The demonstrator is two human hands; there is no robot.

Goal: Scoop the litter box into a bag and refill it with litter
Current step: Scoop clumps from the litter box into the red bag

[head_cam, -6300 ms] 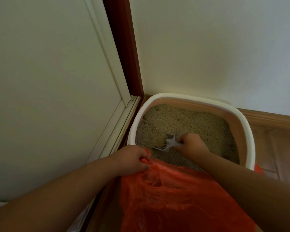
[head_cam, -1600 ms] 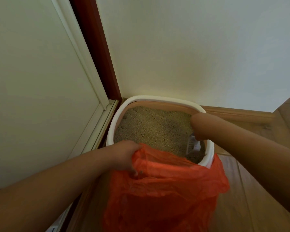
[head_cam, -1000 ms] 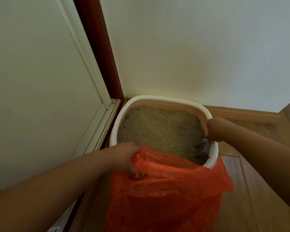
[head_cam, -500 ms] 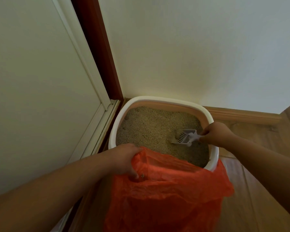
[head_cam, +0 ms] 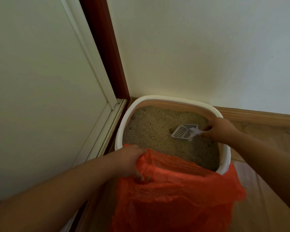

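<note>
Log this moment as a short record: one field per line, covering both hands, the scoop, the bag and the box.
left hand: grips the rim of the orange bag, holding it open
right hand: holds the handle of the white scoop
scoop: slotted, over the litter, looks empty
bag: at the near edge of the litter box
litter box: white rim, in the corner by the wall

Two bare forearms, no sleeves, left hand (head_cam: 130, 162), right hand (head_cam: 222, 129)
</note>
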